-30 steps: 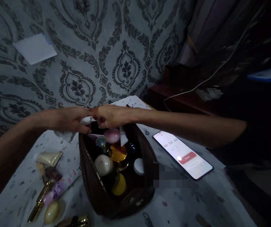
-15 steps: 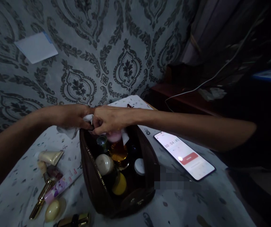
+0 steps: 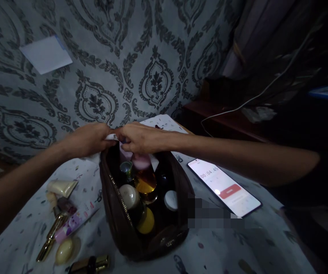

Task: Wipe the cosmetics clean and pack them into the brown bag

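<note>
A dark brown toiletry bag (image 3: 115, 217) stands unzipped, holding several containers. Among them are a pink-capped bottle of amber liquid (image 3: 146, 184), a round jar with a pale lid (image 3: 129, 196), a yellow lid (image 3: 146, 220) and a white lid (image 3: 170, 200). At the bag's far left corner, my left hand (image 3: 91, 139) is closed on a crumpled white tissue-like piece (image 3: 111, 137), part of which hangs behind it. My right hand (image 3: 139, 137) reaches across to the same corner, its fingers curled at the far rim. Both hands nearly touch; their fingertips are partly hidden.
Left of the bag lie a cream tube (image 3: 62, 187), a purple-and-pink tube (image 3: 72, 224), a gold stick (image 3: 51, 238), a cream egg-shaped item (image 3: 64, 251) and a gold-and-black item (image 3: 91, 264). A lit phone (image 3: 223, 188) lies at right. Patterned wallpaper (image 3: 155, 83) rises behind.
Both hands have lifted slightly at the bag's far corner, and the right hand has shifted a little to the right. More of the bag's far interior shows, including a pink item.
</note>
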Demonstrator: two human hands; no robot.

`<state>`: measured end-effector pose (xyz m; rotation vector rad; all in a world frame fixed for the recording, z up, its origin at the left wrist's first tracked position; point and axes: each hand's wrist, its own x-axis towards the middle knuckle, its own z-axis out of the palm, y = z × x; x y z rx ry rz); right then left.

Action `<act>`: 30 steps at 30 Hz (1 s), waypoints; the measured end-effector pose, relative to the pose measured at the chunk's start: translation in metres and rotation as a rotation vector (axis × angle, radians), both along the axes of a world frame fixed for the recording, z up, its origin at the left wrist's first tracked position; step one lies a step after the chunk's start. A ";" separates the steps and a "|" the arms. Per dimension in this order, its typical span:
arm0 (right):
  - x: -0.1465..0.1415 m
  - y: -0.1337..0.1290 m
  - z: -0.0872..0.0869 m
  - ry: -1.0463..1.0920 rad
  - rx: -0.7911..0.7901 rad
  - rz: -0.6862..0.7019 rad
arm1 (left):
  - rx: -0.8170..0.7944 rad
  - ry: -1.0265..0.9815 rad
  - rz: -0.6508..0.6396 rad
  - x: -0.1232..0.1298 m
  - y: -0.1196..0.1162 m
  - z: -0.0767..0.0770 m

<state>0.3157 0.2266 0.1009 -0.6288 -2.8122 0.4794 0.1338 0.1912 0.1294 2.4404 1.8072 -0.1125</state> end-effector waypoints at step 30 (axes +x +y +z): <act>0.003 -0.008 0.004 -0.011 -0.339 -0.038 | -0.262 -0.222 0.088 -0.003 0.007 0.006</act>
